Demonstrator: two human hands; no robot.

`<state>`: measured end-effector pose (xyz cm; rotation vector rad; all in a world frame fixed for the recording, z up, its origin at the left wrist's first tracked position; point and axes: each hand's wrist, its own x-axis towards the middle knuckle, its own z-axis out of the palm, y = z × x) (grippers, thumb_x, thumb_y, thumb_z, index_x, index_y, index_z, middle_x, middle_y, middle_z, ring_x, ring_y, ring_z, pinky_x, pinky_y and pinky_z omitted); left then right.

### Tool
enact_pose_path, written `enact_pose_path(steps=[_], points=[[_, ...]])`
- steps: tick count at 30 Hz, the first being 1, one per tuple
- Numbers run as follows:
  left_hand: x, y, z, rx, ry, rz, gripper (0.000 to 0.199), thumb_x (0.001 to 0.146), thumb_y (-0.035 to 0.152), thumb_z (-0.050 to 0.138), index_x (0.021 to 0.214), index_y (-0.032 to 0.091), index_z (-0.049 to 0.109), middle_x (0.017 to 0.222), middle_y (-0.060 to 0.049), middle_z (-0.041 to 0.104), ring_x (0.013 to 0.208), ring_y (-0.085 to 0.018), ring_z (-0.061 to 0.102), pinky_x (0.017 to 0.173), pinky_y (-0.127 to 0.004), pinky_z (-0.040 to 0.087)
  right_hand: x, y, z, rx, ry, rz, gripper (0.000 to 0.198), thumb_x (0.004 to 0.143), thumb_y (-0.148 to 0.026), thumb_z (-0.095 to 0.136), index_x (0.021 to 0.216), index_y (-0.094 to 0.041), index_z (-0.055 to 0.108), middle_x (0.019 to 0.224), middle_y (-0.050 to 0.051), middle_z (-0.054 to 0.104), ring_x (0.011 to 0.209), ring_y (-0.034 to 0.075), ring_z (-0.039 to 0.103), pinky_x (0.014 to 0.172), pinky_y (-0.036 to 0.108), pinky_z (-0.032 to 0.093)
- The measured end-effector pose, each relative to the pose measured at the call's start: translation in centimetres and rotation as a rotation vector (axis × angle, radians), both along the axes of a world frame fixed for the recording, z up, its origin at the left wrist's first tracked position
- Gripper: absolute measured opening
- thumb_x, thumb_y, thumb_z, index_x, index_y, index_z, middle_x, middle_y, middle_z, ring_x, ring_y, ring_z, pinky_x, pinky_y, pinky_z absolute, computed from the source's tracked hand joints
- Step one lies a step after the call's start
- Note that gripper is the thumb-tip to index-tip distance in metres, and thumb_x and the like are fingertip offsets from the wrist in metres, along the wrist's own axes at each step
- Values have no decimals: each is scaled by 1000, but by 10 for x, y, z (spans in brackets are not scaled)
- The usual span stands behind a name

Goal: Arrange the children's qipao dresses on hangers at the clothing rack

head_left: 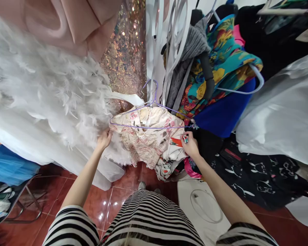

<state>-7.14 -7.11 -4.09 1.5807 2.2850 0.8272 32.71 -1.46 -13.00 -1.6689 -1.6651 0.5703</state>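
A pale pink-and-cream floral blouse (146,143) hangs in front of me, spread between my hands. A thin purple wire hanger (156,97) lies along its top, with the lower bar showing across the cloth and the hook pointing up. My left hand (105,138) is closed at the blouse's left shoulder edge, by the hanger's left corner. On the other side, my right hand (190,145) pinches cloth just below the hanger's right end. White cloth with an orange-red print (176,141) shows beside those fingers; whether it belongs to the blouse I cannot tell.
White feathered garments (74,89) fill the left, beside a sequined cloth (129,44). White looped straps (173,51) hang ahead. A teal floral garment (220,61) and dark clothes crowd the right. A white object with a cable (202,201) stands on the red tiled floor (94,201).
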Motion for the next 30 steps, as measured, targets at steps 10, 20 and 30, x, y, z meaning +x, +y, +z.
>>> enact_pose_path(steps=[10, 20, 30], points=[[53, -1, 10, 141, 332, -395, 28, 92, 35, 46, 76, 21, 64, 72, -5, 68, 70, -17, 64, 62, -26, 42, -19, -4, 51, 153, 288, 463, 33, 82, -53, 56, 73, -22, 62, 77, 5, 69, 75, 21, 65, 76, 33, 52], [147, 6, 15, 160, -249, -805, 28, 82, 46, 65, 91, 20, 67, 84, -4, 71, 78, -22, 66, 74, -33, 53, -59, -23, 110, 147, 421, 592, 48, 83, -67, 57, 78, -20, 65, 80, 4, 66, 83, 19, 63, 83, 32, 51], [106, 29, 59, 521, -717, -455, 32, 80, 51, 64, 80, 20, 63, 80, -2, 68, 84, -20, 66, 82, -32, 55, -28, -9, 133, 198, 401, 470, 57, 80, -75, 53, 85, -20, 68, 69, 1, 60, 65, 15, 55, 68, 28, 48]])
